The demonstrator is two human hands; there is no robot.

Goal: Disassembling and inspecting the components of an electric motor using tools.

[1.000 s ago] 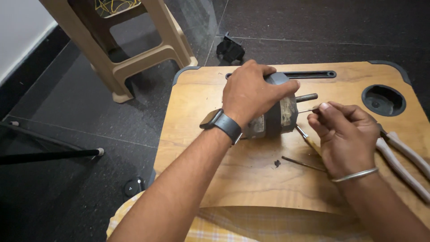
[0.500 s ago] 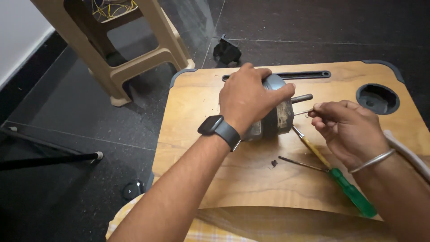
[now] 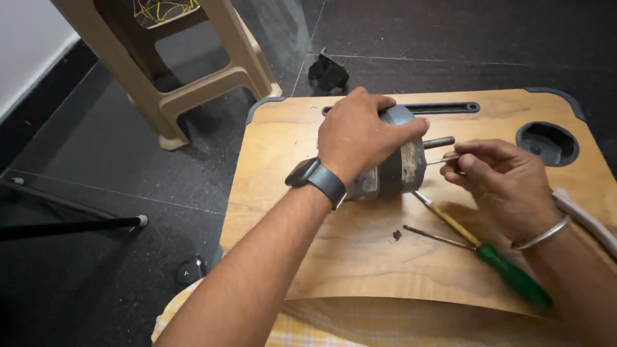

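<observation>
My left hand (image 3: 360, 132) grips a grey cylindrical motor (image 3: 395, 167) lying on its side on a wooden lap table (image 3: 289, 148); a dark watch sits on that wrist. A short shaft (image 3: 440, 141) sticks out of the motor's right end. My right hand (image 3: 498, 183), with a metal bangle, pinches a thin long bolt (image 3: 443, 159) that enters the motor's right face. A screwdriver with a yellow shank and green handle (image 3: 508, 273) lies on the table under my right hand. A second thin bolt (image 3: 437, 236) and a small dark nut (image 3: 396, 235) lie beside it.
The table has a round cup hole (image 3: 546, 142) at the far right and a slot (image 3: 443, 108) along the far edge. White plier handles (image 3: 588, 215) lie at the right edge. A beige plastic stool (image 3: 173, 64) and a small black part (image 3: 328, 72) stand on the dark floor.
My right hand let go of the screwdriver, which now lies on the table, and took hold of the thin bolt at the motor's end. My left hand stayed on the motor.
</observation>
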